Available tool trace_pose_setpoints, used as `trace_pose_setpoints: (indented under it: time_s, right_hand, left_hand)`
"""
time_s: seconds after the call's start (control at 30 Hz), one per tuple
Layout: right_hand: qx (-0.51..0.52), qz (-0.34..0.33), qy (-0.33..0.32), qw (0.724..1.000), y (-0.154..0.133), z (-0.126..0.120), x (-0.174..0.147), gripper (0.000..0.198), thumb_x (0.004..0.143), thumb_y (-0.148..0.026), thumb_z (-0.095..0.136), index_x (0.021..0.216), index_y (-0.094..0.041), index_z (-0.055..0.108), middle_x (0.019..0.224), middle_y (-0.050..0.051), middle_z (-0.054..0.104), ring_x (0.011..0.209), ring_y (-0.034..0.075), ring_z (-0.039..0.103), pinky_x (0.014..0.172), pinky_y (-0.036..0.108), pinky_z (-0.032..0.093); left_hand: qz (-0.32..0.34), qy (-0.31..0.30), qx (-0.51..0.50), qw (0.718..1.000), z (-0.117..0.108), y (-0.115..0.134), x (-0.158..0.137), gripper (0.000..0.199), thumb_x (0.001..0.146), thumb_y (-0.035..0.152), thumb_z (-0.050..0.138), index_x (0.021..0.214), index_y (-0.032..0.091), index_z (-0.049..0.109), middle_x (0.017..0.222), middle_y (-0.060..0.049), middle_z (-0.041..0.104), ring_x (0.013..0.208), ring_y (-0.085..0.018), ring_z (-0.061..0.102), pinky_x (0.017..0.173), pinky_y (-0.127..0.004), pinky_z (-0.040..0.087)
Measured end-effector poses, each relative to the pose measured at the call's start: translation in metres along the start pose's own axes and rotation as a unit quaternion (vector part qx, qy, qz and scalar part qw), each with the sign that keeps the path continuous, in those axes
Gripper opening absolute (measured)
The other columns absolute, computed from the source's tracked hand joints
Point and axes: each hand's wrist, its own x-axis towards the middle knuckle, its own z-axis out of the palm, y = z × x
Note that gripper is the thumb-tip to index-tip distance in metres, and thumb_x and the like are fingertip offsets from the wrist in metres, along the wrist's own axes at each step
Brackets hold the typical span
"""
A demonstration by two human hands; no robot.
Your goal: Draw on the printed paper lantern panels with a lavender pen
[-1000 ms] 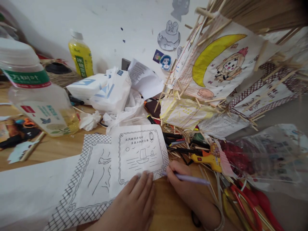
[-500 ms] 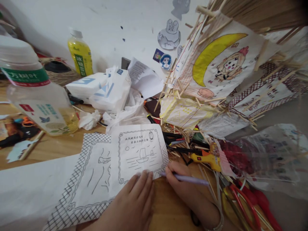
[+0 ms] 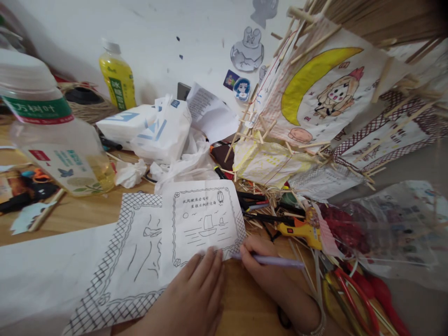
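A white sheet with a drawn boat scene lies on the wooden table, with a wavy border and written characters. My left hand rests flat on its lower edge, fingers stretched out. Pinched in my right hand is a purple pen, its tip at the sheet's lower right corner, where crosshatching runs along the right edge. Underneath, partly covered, lies a second drawing with a crosshatched border. A blank white sheet spreads out to the left.
A large bottle stands at left, a yellow drink bottle behind. Stick-framed paper lanterns rise at right. Below them lie a yellow glue gun, red-handled scissors and loose sticks. White boxes in a plastic bag sit behind the drawings.
Almost nothing differs. The pen tip has shifted very slightly left along the sheet's lower right corner; my left hand stays in place.
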Motion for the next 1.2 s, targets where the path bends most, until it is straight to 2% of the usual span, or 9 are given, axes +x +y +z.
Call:
trace_pose_setpoints:
  time_s: [0.17, 0.33, 0.6, 0.77, 0.83, 0.93, 1.0, 1.1, 1.2]
  right_hand:
    - [-0.017, -0.025, -0.004, 1.000, -0.002, -0.001, 0.001, 0.030, 0.081, -0.016, 0.043, 0.053, -0.021, 0.033, 0.050, -0.004, 0.043, 0.051, 0.012, 0.043, 0.049, 0.025, 0.032]
    - [-0.023, -0.032, -0.005, 0.999, -0.003, -0.002, 0.000, 0.031, 0.082, -0.018, 0.043, 0.053, -0.022, 0.032, 0.050, -0.004, 0.043, 0.050, 0.012, 0.043, 0.049, 0.025, 0.031]
    - [0.032, -0.033, -0.005, 0.999, -0.002, -0.001, -0.001, 0.035, 0.084, -0.022, 0.046, 0.051, -0.021, 0.036, 0.049, -0.004, 0.043, 0.049, 0.012, 0.043, 0.048, 0.024, 0.031]
    - [0.128, 0.019, 0.115, 0.985, 0.000, 0.000, -0.003, 0.015, 0.085, -0.020, 0.050, 0.071, -0.021, 0.054, 0.064, -0.002, 0.056, 0.058, 0.014, 0.054, 0.054, 0.023, 0.044]
    - [0.155, -0.003, 0.152, 0.976, 0.000, -0.001, -0.002, 0.005, 0.084, -0.019, 0.055, 0.082, -0.022, 0.059, 0.074, 0.001, 0.061, 0.067, 0.015, 0.058, 0.060, 0.025, 0.048]
    - [0.154, -0.062, 0.143, 0.976, -0.001, -0.003, 0.001, 0.009, 0.083, -0.017, 0.060, 0.088, -0.023, 0.063, 0.085, 0.003, 0.065, 0.080, 0.017, 0.062, 0.072, 0.028, 0.051]
    - [0.153, -0.085, 0.131, 0.976, -0.002, -0.006, 0.001, 0.008, 0.087, -0.018, 0.059, 0.086, -0.024, 0.063, 0.079, 0.001, 0.066, 0.075, 0.016, 0.062, 0.070, 0.027, 0.051]
    - [0.171, -0.105, 0.165, 0.966, -0.003, -0.009, -0.004, 0.014, 0.094, -0.028, 0.051, 0.087, -0.025, 0.063, 0.071, 0.000, 0.064, 0.066, 0.016, 0.062, 0.060, 0.027, 0.051]
    - [0.134, -0.125, 0.225, 0.957, -0.003, -0.013, -0.012, 0.017, 0.095, -0.035, 0.049, 0.091, -0.026, 0.063, 0.081, 0.004, 0.066, 0.079, 0.021, 0.066, 0.069, 0.035, 0.055]
  left_hand:
    - [-0.004, 0.011, -0.001, 1.000, 0.000, 0.000, -0.001, 0.041, 0.093, 0.045, 0.048, 0.110, 0.016, 0.070, 0.122, -0.011, 0.065, 0.116, -0.027, 0.053, 0.098, -0.040, 0.027]
    - [-0.002, -0.022, 0.003, 1.000, 0.000, 0.001, -0.002, 0.042, 0.094, 0.046, 0.046, 0.117, 0.017, 0.067, 0.128, -0.012, 0.062, 0.121, -0.027, 0.049, 0.100, -0.040, 0.027]
    - [-0.004, -0.027, -0.003, 1.000, -0.001, 0.001, -0.001, 0.041, 0.093, 0.043, 0.046, 0.117, 0.016, 0.066, 0.127, -0.013, 0.062, 0.121, -0.028, 0.049, 0.100, -0.040, 0.029]
    - [0.020, -0.022, -0.006, 1.000, -0.005, 0.000, 0.000, 0.037, 0.091, 0.038, 0.050, 0.114, 0.014, 0.068, 0.124, -0.013, 0.063, 0.120, -0.029, 0.049, 0.101, -0.042, 0.029]
    - [0.043, -0.030, -0.015, 0.999, -0.007, 0.000, -0.001, 0.034, 0.090, 0.033, 0.051, 0.114, 0.015, 0.068, 0.124, -0.011, 0.064, 0.121, -0.029, 0.049, 0.102, -0.043, 0.031]
    - [0.064, -0.038, -0.026, 0.997, -0.009, 0.001, -0.003, 0.035, 0.090, 0.034, 0.051, 0.116, 0.016, 0.067, 0.123, -0.010, 0.064, 0.121, -0.027, 0.049, 0.101, -0.042, 0.033]
    - [0.065, -0.037, -0.028, 0.997, -0.010, 0.001, -0.003, 0.036, 0.090, 0.034, 0.051, 0.116, 0.015, 0.067, 0.123, -0.010, 0.065, 0.120, -0.027, 0.049, 0.101, -0.041, 0.034]
    - [0.064, -0.024, -0.025, 0.997, -0.012, 0.001, -0.002, 0.034, 0.091, 0.033, 0.049, 0.114, 0.015, 0.068, 0.121, -0.009, 0.066, 0.118, -0.027, 0.051, 0.100, -0.041, 0.034]
    - [0.068, -0.013, -0.021, 0.997, -0.013, 0.001, 0.000, 0.033, 0.091, 0.030, 0.048, 0.113, 0.015, 0.068, 0.120, -0.008, 0.067, 0.117, -0.026, 0.052, 0.100, -0.040, 0.033]
